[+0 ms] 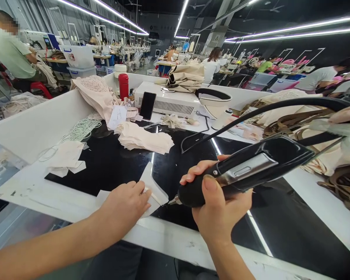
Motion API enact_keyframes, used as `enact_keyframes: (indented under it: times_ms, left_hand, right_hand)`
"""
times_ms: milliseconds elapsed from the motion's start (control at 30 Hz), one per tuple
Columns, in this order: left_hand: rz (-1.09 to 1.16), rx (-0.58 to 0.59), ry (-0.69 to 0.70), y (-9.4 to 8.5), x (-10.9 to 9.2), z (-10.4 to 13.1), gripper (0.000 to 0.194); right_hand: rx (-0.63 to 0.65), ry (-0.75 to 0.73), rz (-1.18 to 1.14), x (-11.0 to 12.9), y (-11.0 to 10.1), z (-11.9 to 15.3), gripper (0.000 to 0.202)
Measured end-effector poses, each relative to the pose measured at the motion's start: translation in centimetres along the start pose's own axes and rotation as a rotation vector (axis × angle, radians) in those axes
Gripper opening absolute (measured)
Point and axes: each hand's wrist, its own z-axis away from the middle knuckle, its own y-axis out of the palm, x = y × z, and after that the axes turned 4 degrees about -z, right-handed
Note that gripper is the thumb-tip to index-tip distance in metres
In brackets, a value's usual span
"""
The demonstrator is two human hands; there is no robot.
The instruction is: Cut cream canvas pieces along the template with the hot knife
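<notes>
My right hand (218, 198) is wrapped round a black handheld tool (251, 167) with a silver lever and a thick cable; its exact kind I cannot make out. The thin metal tip (175, 200) points left, at the edge of a small pale fabric piece (152, 184). Fingers of my left hand (125, 204) pinch that piece near its middle, over the black glossy board (113, 163). Beyond it lies a stack of pale pink fabric pieces (144, 138). Whether the tip touches the fabric is hard to tell.
A white box (166, 102) with a phone (147, 105) against it stands behind. Green cord (83, 128) and fabric scraps (67, 155) lie left; brown straps (291, 120) are heaped right. A red bottle (123, 86) stands at the back. People sit at sewing machines beyond.
</notes>
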Motion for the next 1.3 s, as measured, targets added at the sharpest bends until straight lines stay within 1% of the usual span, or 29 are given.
enact_keyframes:
  times_ms: [67, 167, 267, 367, 567, 667, 767, 933, 1000, 1100, 1300]
  left_hand:
    - [-0.059, -0.034, -0.003, -0.1, 0.1, 0.1, 0.003]
    - [-0.104, -0.1, 0.007, -0.1, 0.3, 0.1, 0.016]
    - [-0.018, -0.149, 0.119, -0.3, 0.2, -0.5, 0.027]
    - [0.075, -0.192, 0.237, -0.2, -0.2, -1.2, 0.022]
    - [0.126, -0.302, 0.333, 1.6, -1.3, -2.2, 0.018]
    - [0.137, -0.292, 0.34, 2.2, -1.1, -2.3, 0.018]
    - [0.155, -0.263, 0.327, 2.4, -0.5, -2.2, 0.019]
    - [0.211, -0.336, 0.276, 2.4, 0.2, -1.8, 0.02]
    - [0.233, -0.348, 0.258, 2.3, 0.2, -1.8, 0.018]
    - [0.242, -0.335, 0.234, 2.3, 0.1, -1.7, 0.017]
    - [0.221, -0.342, 0.229, 2.4, -0.1, -1.5, 0.017]
  right_hand:
    - [-0.009, -0.01, 0.003, -0.2, -0.1, 0.0, 0.04]
    - [-0.038, -0.016, 0.012, -0.4, -0.1, -0.2, 0.041]
    - [-0.052, -0.011, 0.018, -0.6, 0.0, -0.4, 0.042]
    - [-0.042, -0.015, 0.013, -0.7, 0.0, -0.4, 0.042]
    - [-0.018, -0.015, 0.023, -0.8, -0.1, -0.2, 0.04]
    - [-0.015, -0.009, -0.002, -0.7, -0.2, -0.1, 0.041]
    - [-0.016, -0.026, -0.017, -0.6, -0.2, 0.0, 0.04]
    - [-0.005, -0.037, -0.018, -0.6, -0.2, 0.0, 0.039]
    - [-0.004, -0.041, -0.018, -0.6, -0.2, -0.1, 0.039]
    - [-0.007, -0.053, -0.017, -0.7, -0.2, -0.1, 0.039]
    - [-0.006, -0.046, -0.033, -0.7, -0.2, 0.0, 0.039]
